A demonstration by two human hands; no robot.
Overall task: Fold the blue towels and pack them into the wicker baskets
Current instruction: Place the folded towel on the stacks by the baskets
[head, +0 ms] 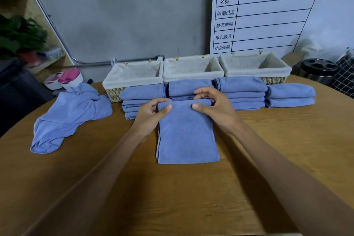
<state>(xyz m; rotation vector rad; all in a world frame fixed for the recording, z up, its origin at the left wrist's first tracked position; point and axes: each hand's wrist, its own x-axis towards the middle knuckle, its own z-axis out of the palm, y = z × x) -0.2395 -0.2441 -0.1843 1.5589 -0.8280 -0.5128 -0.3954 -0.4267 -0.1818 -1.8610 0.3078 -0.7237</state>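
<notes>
Toward the left edge of the round brown wooden tabletop: a crumpled heap of unfolded blue towels, spread loose, well apart from the hands; behind it, just off the edge, a white and pink plastic container.

Along the far edge, in a row against the grey wall: three wicker baskets with cream cloth liners, left basket, middle basket, right basket, touching side by side, no towel visible inside any of them.

In front of the baskets, four stacks of folded blue towels: left stack, touching the left basket's front; middle stack, partly hidden behind the hands; third stack; right stack, lowest, near the right edge.

At the middle of the tabletop: a long folded blue towel, lying flat, far end raised slightly and gripped at both corners; left hand pinching the far left corner, thumb on top, fingers curled beneath; right hand pinching the far right corner, thumb pressed on top, fingers arched above the cloth.

Behind the right basket: a white board with green header and Chinese characters, leaning on the wall; beyond the far right edge, a black round lidded bin.
</notes>
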